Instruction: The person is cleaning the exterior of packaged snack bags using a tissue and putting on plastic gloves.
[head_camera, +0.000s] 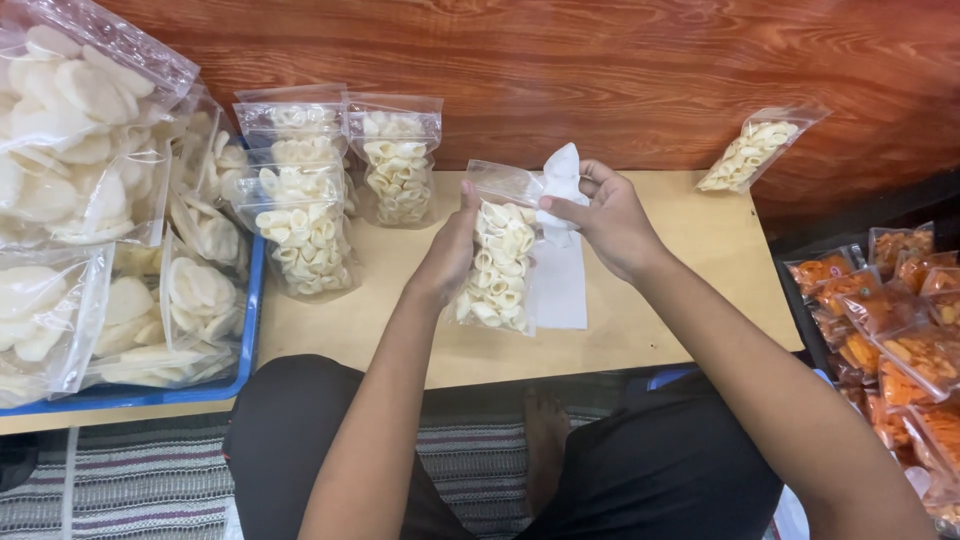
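Note:
My left hand (447, 255) grips the left side of a clear plastic bag of pale ring-shaped crackers (497, 270), held upright over the low wooden table (690, 240). My right hand (605, 220) pinches a crumpled white cloth or paper (560, 180) against the bag's open top. A flat white sheet (560, 285) lies on the table just under my right hand.
Several filled cracker bags (305, 215) stand at the table's back left; another (752, 150) leans on the wooden wall at right. A blue tray (250, 330) on the left holds bags of round white crackers. Bags of orange snacks (890, 330) pile at far right.

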